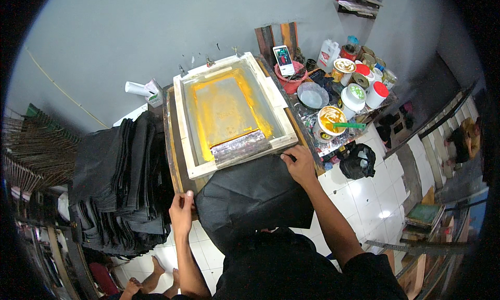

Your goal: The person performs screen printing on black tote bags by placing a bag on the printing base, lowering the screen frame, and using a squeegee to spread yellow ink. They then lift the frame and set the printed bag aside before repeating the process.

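Observation:
A sheet of black non-woven fabric point(255, 193) hangs over the near edge of the printing board, partly under the screen frame. My right hand point(299, 166) pinches its upper right side beside the frame's near corner. At its left edge my left hand point(181, 214) is closed, thumb against fingers, on the fabric's left corner. Above lies a pale wooden screen printing frame point(183, 138), its mesh point(223, 105) smeared with yellow ink. A squeegee point(240, 146) with an ink-stained wooden grip lies across the near end of the mesh.
A thick stack of black fabric pieces point(112, 170) stands at the left. On the right, an ink tub point(329, 124) with a green-handled tool, several jars, a grey bowl point(313, 95) and a phone point(284, 60) crowd a stained table. Another person's foot point(154, 275) shows at the lower left.

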Tool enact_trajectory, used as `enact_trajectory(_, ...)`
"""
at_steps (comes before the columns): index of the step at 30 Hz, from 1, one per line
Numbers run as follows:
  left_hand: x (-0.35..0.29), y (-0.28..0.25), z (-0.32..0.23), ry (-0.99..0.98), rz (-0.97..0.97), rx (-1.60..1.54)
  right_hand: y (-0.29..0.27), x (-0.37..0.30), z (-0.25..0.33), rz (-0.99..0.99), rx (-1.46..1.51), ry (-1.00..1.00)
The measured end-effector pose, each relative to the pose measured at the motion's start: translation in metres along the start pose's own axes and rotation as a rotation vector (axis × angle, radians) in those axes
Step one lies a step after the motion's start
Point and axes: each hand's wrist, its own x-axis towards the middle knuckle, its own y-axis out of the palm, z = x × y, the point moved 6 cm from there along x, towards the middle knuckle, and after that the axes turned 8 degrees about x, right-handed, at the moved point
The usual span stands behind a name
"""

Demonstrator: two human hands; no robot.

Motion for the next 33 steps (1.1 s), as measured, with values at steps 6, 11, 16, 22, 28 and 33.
enact_trajectory(6,0.003,0.007,0.018,0.012,0.055,-0.201,0.001,0.001,0.004,-0.013,-0.007,-0.019)
enact_trajectory(11,0.012,0.021,0.016,-0.062,0.499,-0.106,0.001,0.001,0.003,-0.008,-0.003,-0.008)
enact_trajectory(16,0.005,0.016,-0.005,-0.008,0.496,-0.310,0.000,0.000,0.003,0.005,-0.015,0.023)
enact_trajectory(22,0.017,0.025,0.016,0.077,0.453,-0.076,0.002,0.000,0.003,-0.005,-0.014,0.003)
enact_trajectory(28,0.000,0.027,-0.032,0.165,0.430,-0.139,0.001,-0.001,-0.004,-0.014,-0.023,-0.007)
enact_trajectory(33,0.017,0.033,0.016,0.072,0.535,-0.182,0.004,0.001,0.002,-0.007,-0.018,-0.019)
